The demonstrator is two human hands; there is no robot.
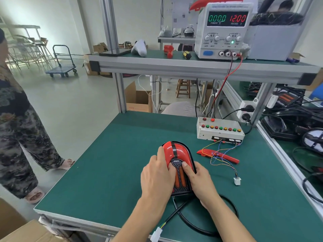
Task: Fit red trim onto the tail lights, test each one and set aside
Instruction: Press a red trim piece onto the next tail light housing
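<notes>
A tail light [180, 154] with a red lens, black rim and orange bars lies on the green table [108, 172]. My left hand [156, 173] grips its left side, thumb along the red trim on that edge. My right hand [199, 180] holds the right side, its thumb pressing on the black patterned centre. The light's black cable [188, 222] loops toward me and ends in a white plug [157, 234]. A loose red trim piece [218, 155] lies to the right under coloured wires. Those wires run from the tester box [220, 130] to a white connector [237, 181].
A power supply [222, 30] reading 0.000 A and 12.00 V stands on the upper shelf [174, 64], with red and black leads hanging down. More lights and black cables fill the bench at right [293, 123]. A person [19, 130] stands at left. A cardboard box [24, 233] sits at lower left.
</notes>
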